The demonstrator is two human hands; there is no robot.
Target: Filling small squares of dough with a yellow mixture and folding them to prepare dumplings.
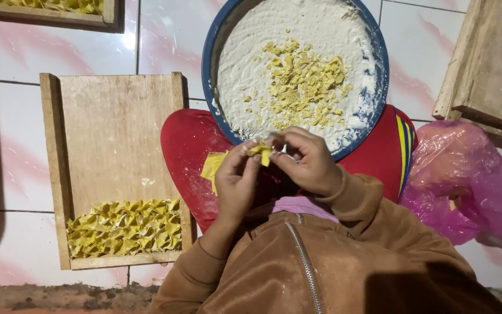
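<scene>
pinched between left hand (pixel 236 180) and right hand (pixel 309 160) at frame centre, thin yellow wrapper (pixel 261 151): likely soft, light, tearable, best held by edges.

Yellow dumplings (pixel 124 228) fill a pale brown wooden tray (pixel 111 128). The basin (pixel 209 52) is blue-rimmed, white with flour inside. The stool (pixel 190 139) is red, yellow-and-blue striped; bag (pixel 466 186) pink; jacket (pixel 321 267) brown; floor tiles (pixel 24 145) white, pink-streaked.

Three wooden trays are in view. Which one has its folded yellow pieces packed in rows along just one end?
The wooden tray left of the hands: its folded yellow pieces fill only the near end. The top-left tray is mostly cut off, and the right tray shows none.
</scene>
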